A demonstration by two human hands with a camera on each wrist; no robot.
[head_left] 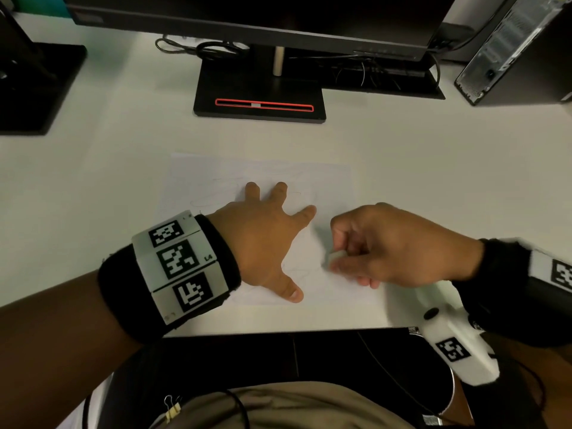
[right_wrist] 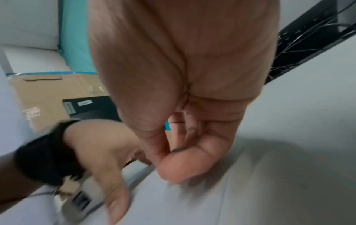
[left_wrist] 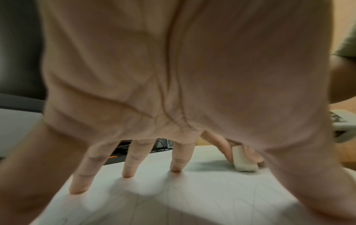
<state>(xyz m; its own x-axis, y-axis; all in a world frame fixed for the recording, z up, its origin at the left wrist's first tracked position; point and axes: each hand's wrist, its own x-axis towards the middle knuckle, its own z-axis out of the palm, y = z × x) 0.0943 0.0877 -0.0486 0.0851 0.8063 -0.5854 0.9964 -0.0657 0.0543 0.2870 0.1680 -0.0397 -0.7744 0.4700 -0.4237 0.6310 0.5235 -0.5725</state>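
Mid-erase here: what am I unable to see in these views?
The eraser: in the head view, mostly covered by the curled fingers of the right hand; in the right wrist view, hidden behind the thumb, and blurred.
The pencil lines on the paper: too faint in the head view to tell what they form.
The paper under the left hand: hidden by the palm.
The monitor screen: cut off by the head view's top edge.

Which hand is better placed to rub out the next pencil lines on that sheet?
Right. The right hand pinches the eraser, its end down on the sheet; the left hand lies spread flat on the sheet, pinning it.
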